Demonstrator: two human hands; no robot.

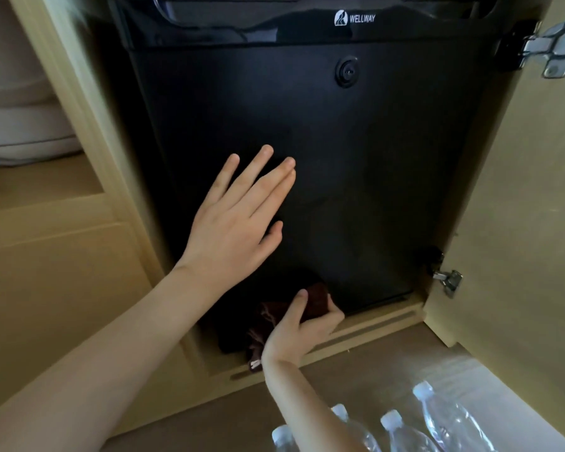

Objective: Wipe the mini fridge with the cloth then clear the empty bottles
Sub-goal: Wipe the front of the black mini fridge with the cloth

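Observation:
A black mini fridge [356,164] with its door closed fills a wooden cabinet in the head view. My left hand [235,220] lies flat with straight fingers against the lower left of the fridge door. Lower down, my right hand [302,327] grips a dark brown cloth [274,318] at the bottom edge of the door. Part of the cloth hangs down over the cabinet's base. Several clear plastic bottles [402,429] with white caps stand on the floor at the bottom right, partly behind my right forearm.
The open cabinet door [516,197] with metal hinges [550,47] stands at the right. A wooden base ledge [372,324] runs under the fridge. At the left, a shelf [36,181] holds a white rounded object [20,125]. Brown floor lies in front.

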